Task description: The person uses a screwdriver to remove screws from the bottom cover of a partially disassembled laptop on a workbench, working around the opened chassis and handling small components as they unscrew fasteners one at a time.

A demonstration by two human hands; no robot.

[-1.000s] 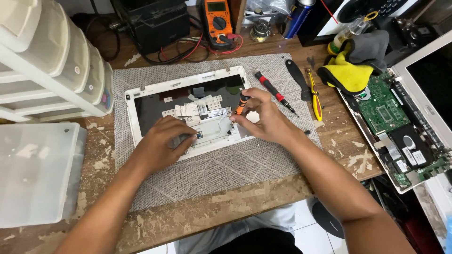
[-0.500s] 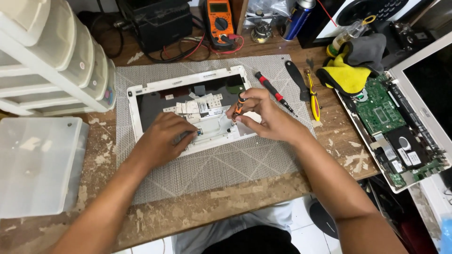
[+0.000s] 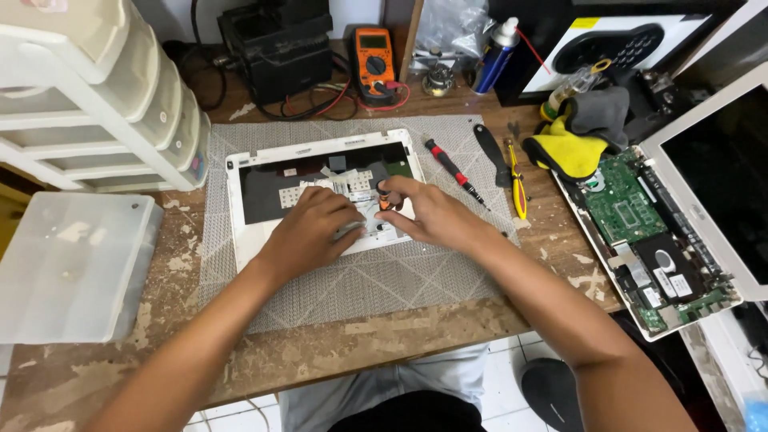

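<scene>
While my left hand point(image 3: 312, 228) has slid up flat onto the white laptop cover point(image 3: 248, 172) on the grey mat point(image 3: 360, 280), fingers spread, pressing it, my right hand point(image 3: 428, 214) stays pinched on a small orange-handled screwdriver point(image 3: 385, 197), tip now nearer cover's middle, so screw work continues.

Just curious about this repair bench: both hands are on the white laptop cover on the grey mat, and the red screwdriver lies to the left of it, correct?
Not quite. The head view shows the red screwdriver lying to the right of the white laptop cover, not the left. The rest holds: the left hand and right hand are both on the cover, which sits on the grey mat.
</scene>
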